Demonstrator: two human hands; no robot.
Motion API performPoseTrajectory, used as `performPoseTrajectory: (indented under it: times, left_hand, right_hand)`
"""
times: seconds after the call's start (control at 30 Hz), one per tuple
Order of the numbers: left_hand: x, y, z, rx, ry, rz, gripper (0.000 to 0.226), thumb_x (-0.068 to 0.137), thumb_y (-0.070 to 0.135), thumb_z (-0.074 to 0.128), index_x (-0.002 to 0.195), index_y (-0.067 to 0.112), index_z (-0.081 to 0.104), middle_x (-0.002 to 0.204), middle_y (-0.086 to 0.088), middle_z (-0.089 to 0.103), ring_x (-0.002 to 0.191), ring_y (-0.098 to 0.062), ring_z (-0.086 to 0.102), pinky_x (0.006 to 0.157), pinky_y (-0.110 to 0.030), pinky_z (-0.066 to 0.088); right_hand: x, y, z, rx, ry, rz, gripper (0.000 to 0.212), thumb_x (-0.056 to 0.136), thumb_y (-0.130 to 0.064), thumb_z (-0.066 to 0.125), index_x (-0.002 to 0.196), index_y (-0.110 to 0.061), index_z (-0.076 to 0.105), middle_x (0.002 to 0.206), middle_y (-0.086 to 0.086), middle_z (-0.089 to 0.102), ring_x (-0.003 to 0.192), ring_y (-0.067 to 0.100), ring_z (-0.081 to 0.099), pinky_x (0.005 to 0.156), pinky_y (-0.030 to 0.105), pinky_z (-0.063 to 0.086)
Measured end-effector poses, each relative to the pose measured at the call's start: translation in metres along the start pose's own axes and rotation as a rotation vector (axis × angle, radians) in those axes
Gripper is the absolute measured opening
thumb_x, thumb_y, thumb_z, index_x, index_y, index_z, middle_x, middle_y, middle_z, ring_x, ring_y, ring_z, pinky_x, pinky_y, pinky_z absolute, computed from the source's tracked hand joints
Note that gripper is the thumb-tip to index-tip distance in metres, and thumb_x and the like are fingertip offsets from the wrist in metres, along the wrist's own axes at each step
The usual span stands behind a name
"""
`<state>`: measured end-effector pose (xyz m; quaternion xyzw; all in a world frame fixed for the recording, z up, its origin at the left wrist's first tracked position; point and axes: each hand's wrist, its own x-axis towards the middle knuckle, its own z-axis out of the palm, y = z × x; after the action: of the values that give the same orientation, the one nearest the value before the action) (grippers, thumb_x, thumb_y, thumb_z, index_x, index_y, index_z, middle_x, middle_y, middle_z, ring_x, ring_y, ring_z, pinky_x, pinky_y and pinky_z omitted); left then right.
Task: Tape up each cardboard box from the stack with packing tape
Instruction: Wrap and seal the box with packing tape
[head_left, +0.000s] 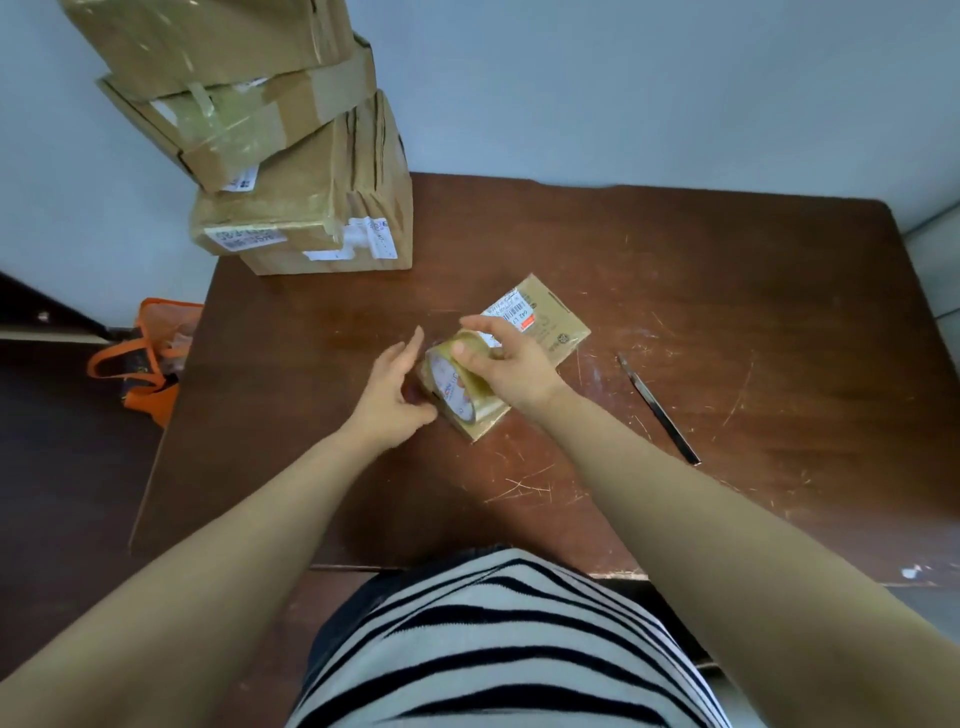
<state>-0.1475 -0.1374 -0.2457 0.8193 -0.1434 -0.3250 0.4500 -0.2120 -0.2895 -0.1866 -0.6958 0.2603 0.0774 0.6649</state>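
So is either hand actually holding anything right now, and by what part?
The right hand holds the tape roll, fingers curled over its outer rim from above. The left hand lies beside the roll, fingers straight, gripping nothing visible.

Shipping label (511, 310) on flat box (558, 325): barcode, print too small to read. Stack labels (244, 236), tape roll (457, 387) print: blurred.

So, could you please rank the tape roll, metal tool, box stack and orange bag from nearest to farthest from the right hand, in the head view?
1. tape roll, gripped by the right hand itself.
2. metal tool, on the table to its right.
3. box stack, at the table's far left corner.
4. orange bag, on the floor past the table's left edge.
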Motion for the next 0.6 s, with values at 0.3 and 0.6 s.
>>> performPoseTrajectory:
  times: [0.3, 0.6]
  left_hand:
    - [-0.001, -0.006, 0.044, 0.232, 0.092, 0.038, 0.149, 0.058, 0.031, 0.091, 0.145, 0.011, -0.029, 0.159, -0.001, -0.008, 0.146, -0.015, -0.006, 0.119, -0.032, 0.007]
    - [0.008, -0.007, 0.037, 0.378, 0.130, 0.099, 0.146, 0.054, 0.037, 0.090, 0.150, 0.007, -0.015, 0.157, -0.012, 0.005, 0.144, -0.022, 0.003, 0.116, -0.028, 0.006]
  right_hand:
    - [0.017, -0.004, 0.006, 0.030, 0.022, 0.107, 0.030, 0.086, -0.025, 0.066, 0.114, -0.036, 0.060, 0.109, 0.002, 0.064, 0.096, 0.016, 0.063, 0.095, 0.031, 0.050]
    - [-0.054, 0.031, -0.018, -0.399, 0.041, 0.058, 0.014, 0.091, -0.033, 0.063, 0.078, -0.034, 0.069, 0.068, -0.006, 0.070, 0.056, 0.009, 0.064, 0.061, 0.032, 0.056]
